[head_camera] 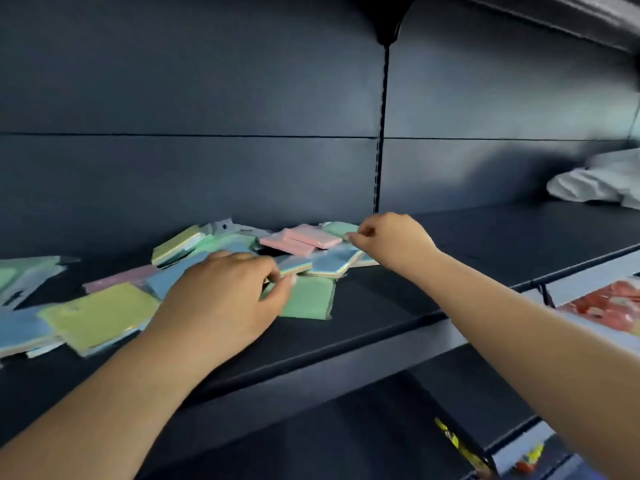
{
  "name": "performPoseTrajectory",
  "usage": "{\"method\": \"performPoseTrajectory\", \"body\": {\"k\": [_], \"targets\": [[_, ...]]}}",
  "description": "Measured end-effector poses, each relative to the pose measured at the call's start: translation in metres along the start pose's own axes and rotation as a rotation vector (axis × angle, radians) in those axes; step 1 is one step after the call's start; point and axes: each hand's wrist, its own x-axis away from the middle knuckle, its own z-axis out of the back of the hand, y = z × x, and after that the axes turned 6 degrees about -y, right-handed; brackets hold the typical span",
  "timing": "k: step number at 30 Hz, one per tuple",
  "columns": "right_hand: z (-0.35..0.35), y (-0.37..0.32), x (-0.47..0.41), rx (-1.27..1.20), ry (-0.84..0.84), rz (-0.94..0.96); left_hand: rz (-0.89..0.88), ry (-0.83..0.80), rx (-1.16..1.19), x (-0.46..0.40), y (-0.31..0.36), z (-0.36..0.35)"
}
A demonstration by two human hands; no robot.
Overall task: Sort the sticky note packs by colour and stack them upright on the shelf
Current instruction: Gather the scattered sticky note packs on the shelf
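On the dark shelf point(398, 317), the left hand point(221, 299) is pinching a blue pack point(294, 265), while the right hand point(391, 240) is pinching a green pack point(337, 228).

Matt dark metal shelf point(398, 317); glossy plastic-wrapped packs point(100, 315).

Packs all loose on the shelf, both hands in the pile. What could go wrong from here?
1. The yellow pack and blue packs lie at the shelf front edge; a sweep of the left hand might knock them off.
2. The right hand pinches a pack beside the pink packs, which overlap others; pulling may drag neighbours along.
3. Green pack lies half under the left hand's fingers, easy to grab with the wrong colour.
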Motion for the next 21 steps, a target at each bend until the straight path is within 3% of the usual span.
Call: {"method": "performPoseTrajectory", "body": {"k": [7, 13, 17, 21], "targets": [[-0.017, -0.008, -0.099, -0.007, -0.332, 0.214, 0.341, -0.058, -0.164, -0.047, 0.001, -0.002], [-0.042, -0.003, -0.11, 0.009, -0.618, 0.359, 0.569, -0.14, -0.133, -0.082, 0.0, -0.009], [-0.033, 0.015, -0.11, -0.245, -0.79, 0.517, 0.639, -0.2, -0.024, -0.103, -0.006, -0.021], [-0.028, 0.034, -0.108, -0.491, -0.975, 0.494, 0.671, -0.218, -0.015, -0.122, -0.019, -0.037]]}}
